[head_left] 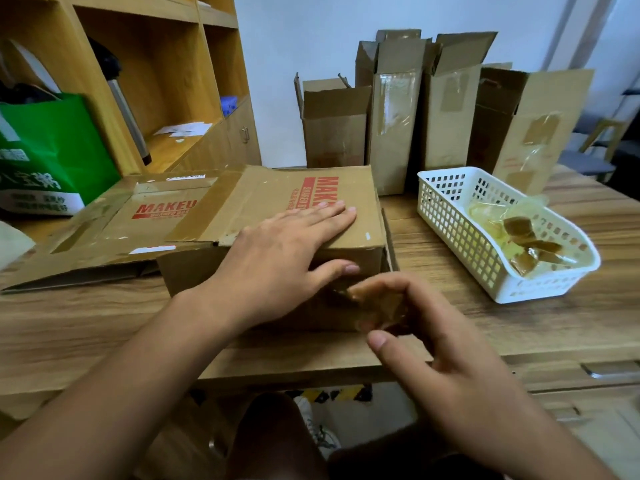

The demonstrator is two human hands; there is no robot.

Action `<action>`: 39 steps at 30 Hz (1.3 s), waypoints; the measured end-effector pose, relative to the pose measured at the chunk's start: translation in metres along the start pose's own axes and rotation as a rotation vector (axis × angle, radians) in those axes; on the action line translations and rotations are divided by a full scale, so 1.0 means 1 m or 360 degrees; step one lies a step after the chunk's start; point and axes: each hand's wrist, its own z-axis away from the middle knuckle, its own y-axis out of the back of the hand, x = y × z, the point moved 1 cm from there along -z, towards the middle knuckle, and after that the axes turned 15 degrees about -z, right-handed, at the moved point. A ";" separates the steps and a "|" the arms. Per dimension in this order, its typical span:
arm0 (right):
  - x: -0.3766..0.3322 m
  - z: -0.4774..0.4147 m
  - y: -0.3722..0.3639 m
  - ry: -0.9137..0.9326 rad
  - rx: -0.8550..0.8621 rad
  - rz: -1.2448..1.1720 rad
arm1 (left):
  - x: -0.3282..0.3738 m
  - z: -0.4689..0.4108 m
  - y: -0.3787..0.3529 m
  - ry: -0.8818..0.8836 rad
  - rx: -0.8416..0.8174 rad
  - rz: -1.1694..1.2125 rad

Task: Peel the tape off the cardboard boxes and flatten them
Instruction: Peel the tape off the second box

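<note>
Fingers of my left hand (277, 258) lie straight on the box (277, 202) top (thumb on its front); right hand (450, 358) fingers pinch brown tape (377, 306) at the front.

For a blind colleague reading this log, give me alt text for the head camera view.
A person's left hand presses flat on a box on a table while the right hand pinches tape at its front side. A white basket holding tape scraps sits right of it; open boxes stand behind.
</note>
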 end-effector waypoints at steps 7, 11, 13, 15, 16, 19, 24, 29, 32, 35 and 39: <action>-0.026 -0.019 0.089 0.0059 0.0264 0.0218 | 0.002 0.000 0.006 -0.0006 -0.0072 0.0027; -0.022 -0.032 0.127 -0.0028 0.0422 0.0393 | 0.002 0.000 0.004 -0.0011 -0.0056 0.0002; -0.020 -0.038 0.142 -0.0065 0.0527 0.0439 | 0.000 -0.001 0.001 -0.0003 -0.0034 0.0012; -0.019 -0.044 0.154 -0.0122 0.0573 0.0585 | -0.002 -0.001 -0.003 -0.0002 0.0001 0.0015; -0.018 -0.048 0.160 -0.0142 0.0565 0.0670 | -0.002 -0.001 -0.004 0.0001 -0.0003 0.0012; -0.009 -0.062 0.177 -0.0257 0.0481 0.0932 | -0.003 -0.001 -0.005 0.0017 0.0008 0.0034; 0.013 -0.078 0.191 -0.0460 0.0386 0.1193 | -0.006 -0.003 -0.011 0.0016 0.0031 0.0054; 0.026 -0.081 0.198 -0.0584 0.0499 0.1135 | -0.009 -0.008 -0.017 -0.0015 0.0024 0.0089; 0.033 -0.079 0.198 -0.0607 0.0553 0.1185 | -0.010 -0.008 -0.019 -0.0031 0.0034 0.0106; 0.036 -0.077 0.197 -0.0695 0.0592 0.1169 | -0.010 -0.008 -0.019 -0.0038 0.0062 0.0104; 0.031 -0.079 0.196 -0.0745 0.0573 0.0986 | -0.011 -0.005 -0.019 -0.0035 0.0092 0.0107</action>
